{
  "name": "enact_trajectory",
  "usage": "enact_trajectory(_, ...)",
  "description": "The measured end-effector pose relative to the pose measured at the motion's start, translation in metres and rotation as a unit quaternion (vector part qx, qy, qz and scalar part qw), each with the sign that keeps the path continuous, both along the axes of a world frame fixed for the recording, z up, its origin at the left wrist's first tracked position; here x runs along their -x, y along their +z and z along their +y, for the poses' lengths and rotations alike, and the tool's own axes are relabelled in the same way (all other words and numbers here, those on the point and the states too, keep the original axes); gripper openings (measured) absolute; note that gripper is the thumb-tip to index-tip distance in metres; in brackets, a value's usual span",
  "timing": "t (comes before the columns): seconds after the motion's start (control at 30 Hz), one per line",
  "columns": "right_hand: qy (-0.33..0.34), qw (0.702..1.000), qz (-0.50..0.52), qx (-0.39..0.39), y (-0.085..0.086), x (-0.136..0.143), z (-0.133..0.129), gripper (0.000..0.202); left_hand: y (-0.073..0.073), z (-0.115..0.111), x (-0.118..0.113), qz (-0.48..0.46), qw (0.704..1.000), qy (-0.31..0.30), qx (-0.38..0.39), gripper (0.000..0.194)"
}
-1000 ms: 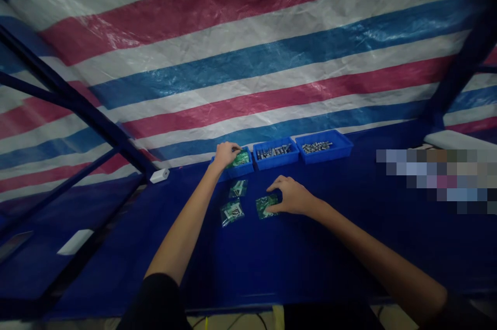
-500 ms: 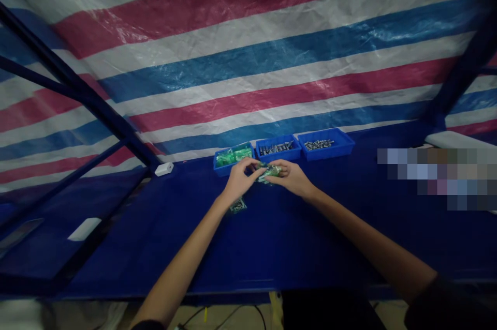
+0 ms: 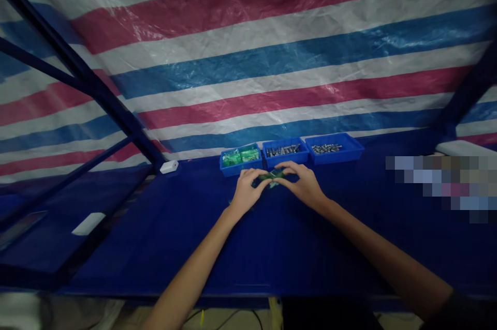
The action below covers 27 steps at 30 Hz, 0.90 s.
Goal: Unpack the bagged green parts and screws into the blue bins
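A small clear plastic bag [image 3: 275, 177] with a green tint is pinched between my two hands above the blue table [image 3: 272, 247]. My left hand [image 3: 247, 189] grips its left side with thumb and fingers. On the other side my right hand [image 3: 307, 185] pinches the bag the same way. What lies inside the bag is too blurred to make out. Just beyond the hands stands a blue bin [image 3: 243, 168] with green plastic bags [image 3: 240, 155] in it.
To its right, a second blue bin [image 3: 288, 160] holds small metal parts, and a third bin [image 3: 352, 150] holds more. A white box [image 3: 169, 166] sits at the back left by the blue frame post [image 3: 128, 123]. Striped sheeting [image 3: 272, 71] hangs behind.
The view has shifted slightly, so everything sits a little further right. The bag between my hands is turned and more covered by fingers. A small packet near my left wrist is now mostly hidden.
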State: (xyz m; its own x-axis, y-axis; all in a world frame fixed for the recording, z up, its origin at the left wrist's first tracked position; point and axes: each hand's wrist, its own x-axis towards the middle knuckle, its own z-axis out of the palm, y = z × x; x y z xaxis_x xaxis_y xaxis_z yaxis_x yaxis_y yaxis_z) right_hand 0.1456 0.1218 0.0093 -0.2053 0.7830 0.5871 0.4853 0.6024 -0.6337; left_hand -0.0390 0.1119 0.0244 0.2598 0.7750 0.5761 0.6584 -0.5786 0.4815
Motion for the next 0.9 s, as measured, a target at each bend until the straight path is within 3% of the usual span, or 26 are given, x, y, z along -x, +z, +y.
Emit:
enact_trajectory(0.13, -0.013, 1.0, -0.022, 0.013, 0.0, 0.002, -0.003, 0.041, 0.004, 0.008, 0.004, -0.018, 0.999, 0.003, 0.028, 0.007)
enact_trajectory(0.27, -0.03, 0.999, -0.03, -0.002, 0.005, 0.002, -0.004, 0.04, 0.013, 0.028, 0.02, -0.054, 0.996, 0.074, -0.01, 0.01)
enact_trajectory(0.43, -0.035, 0.999, -0.031, 0.0, 0.003, 0.003, -0.003, 0.035, 0.021, 0.057, 0.041, 0.087, 0.983, 0.15, -0.06, 0.008)
enact_trajectory(0.7, -0.029, 0.999, -0.045, -0.011, 0.002, 0.007, -0.004, 0.024, 0.026, 0.08, 0.041, 0.283, 0.954, 0.095, -0.013, 0.014)
enact_trajectory(0.9, 0.01, 0.997, -0.07, -0.009, 0.004, 0.011, -0.009, 0.02, 0.018, 0.083, 0.044, 0.32, 0.944, 0.085, 0.012, 0.023)
